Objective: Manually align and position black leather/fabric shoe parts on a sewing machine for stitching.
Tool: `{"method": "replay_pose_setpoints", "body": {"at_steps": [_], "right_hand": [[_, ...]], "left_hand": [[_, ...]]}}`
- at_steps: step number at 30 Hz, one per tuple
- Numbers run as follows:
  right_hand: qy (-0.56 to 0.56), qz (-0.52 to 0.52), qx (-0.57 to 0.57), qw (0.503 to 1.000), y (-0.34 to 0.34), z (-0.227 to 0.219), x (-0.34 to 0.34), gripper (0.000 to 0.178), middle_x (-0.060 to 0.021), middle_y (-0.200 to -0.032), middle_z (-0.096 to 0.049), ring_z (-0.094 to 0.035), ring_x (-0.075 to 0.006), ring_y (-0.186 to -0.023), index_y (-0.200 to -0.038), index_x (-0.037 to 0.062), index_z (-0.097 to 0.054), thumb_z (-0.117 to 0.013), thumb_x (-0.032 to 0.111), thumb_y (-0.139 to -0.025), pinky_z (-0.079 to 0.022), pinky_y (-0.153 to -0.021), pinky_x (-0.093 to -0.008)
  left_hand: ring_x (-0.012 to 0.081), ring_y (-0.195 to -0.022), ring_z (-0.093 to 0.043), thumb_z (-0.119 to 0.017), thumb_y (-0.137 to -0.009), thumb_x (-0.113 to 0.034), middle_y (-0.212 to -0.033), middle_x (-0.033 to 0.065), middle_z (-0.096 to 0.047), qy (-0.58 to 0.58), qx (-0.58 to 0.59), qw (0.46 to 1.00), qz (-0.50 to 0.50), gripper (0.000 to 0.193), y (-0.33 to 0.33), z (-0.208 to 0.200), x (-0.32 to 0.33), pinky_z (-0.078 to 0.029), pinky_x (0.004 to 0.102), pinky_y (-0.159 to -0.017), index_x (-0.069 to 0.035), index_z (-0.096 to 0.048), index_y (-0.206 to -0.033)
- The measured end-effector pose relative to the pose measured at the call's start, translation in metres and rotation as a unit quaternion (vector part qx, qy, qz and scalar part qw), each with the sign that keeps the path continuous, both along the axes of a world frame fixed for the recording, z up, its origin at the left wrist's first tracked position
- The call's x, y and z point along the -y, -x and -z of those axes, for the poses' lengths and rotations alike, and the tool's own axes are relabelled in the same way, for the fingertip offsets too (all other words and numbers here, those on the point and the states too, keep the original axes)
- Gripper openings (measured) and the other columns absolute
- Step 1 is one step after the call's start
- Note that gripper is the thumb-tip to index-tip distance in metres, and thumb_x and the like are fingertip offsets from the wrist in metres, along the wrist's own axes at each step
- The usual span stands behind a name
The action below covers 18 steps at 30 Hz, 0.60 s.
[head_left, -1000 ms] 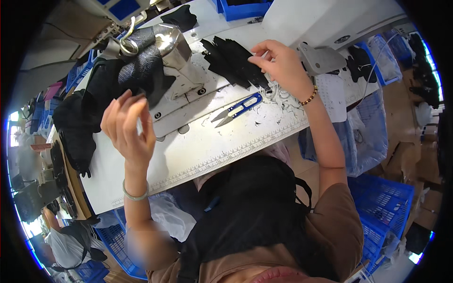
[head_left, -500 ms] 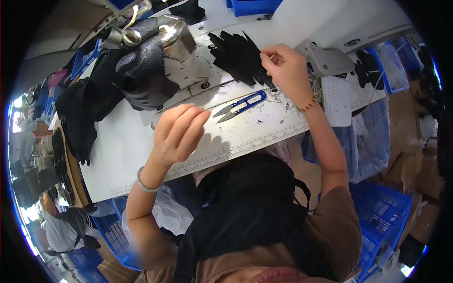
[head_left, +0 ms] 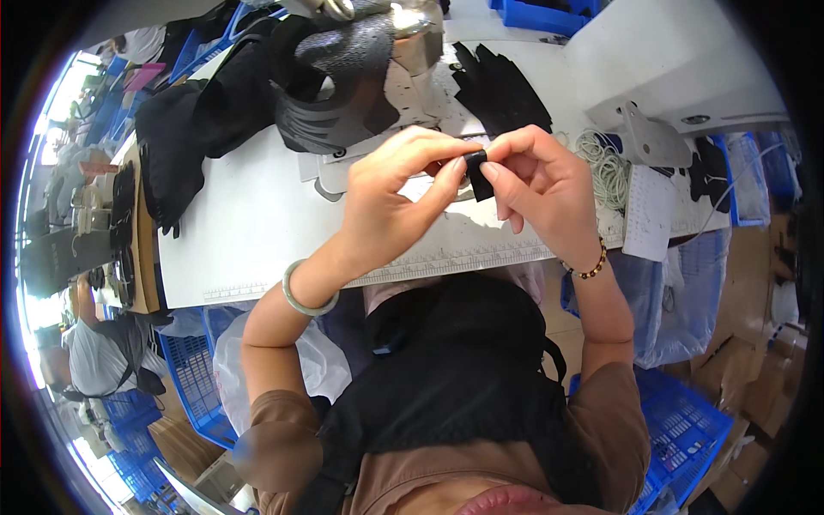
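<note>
My left hand (head_left: 399, 193) and my right hand (head_left: 545, 180) meet above the front of the white sewing table (head_left: 249, 249). Between their thumbs and forefingers they pinch a small black strip of fabric (head_left: 481, 182), which looks folded at its top. Just behind lies a pile of black fabric strips (head_left: 502, 90), fanned out. A dark, shiny fabric piece (head_left: 343, 81) is draped by the machine's metal part (head_left: 419, 34). The blue-handled thread snips cannot be made out behind my hands.
Black fabric pieces (head_left: 167, 150) hang over the table's left end. To the right are a coil of pale cord (head_left: 603, 172), a white card (head_left: 648, 210) and the machine's grey arm part (head_left: 657, 142). Blue crates (head_left: 678, 421) and plastic bags (head_left: 687, 300) stand below.
My right hand has come from the pile toward me, now with a black strip. My left hand has moved right to meet it and pinches the strip too. The view has shifted.
</note>
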State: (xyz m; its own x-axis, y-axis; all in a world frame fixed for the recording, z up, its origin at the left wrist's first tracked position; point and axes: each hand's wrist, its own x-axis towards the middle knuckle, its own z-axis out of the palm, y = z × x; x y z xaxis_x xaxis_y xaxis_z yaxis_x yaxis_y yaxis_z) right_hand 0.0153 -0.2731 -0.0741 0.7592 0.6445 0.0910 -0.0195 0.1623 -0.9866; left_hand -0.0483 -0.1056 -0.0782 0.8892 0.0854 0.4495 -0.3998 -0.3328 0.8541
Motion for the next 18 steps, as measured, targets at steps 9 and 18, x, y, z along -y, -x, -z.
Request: {"method": "replay_pose_setpoints", "body": {"at_steps": [9, 18], "right_hand": [[0.013, 0.008, 0.03, 0.999, 0.007, 0.008, -0.016, 0.012, -0.0011, -0.076, -0.059, -0.053, -0.0011, -0.063, -0.092, -0.0006, -0.053, -0.061, 0.002, -0.084, -0.043, -0.051, -0.015], [0.018, 0.019, 0.066, 0.998, 0.007, 0.011, -0.025, 0.014, -0.0036, -0.085, -0.06, -0.054, -0.0013, -0.066, -0.091, 0.0, -0.054, -0.064, 0.005, -0.083, -0.042, -0.051, -0.0143]], "left_hand": [[0.0101, -0.066, -0.061, -0.066, -0.075, 0.003, -0.078, 0.0065, -0.062, -0.017, 0.011, 0.998, -0.053, 0.017, 0.006, 0.009, -0.005, -0.049, 0.0214, -0.059, 0.001, -0.065, -0.091], [0.0097, -0.067, -0.061, -0.064, -0.076, 0.004, -0.078, 0.0065, -0.062, 0.031, -0.009, 0.998, -0.054, 0.013, 0.011, 0.012, -0.009, -0.05, 0.0211, -0.06, 0.002, -0.064, -0.089]]}}
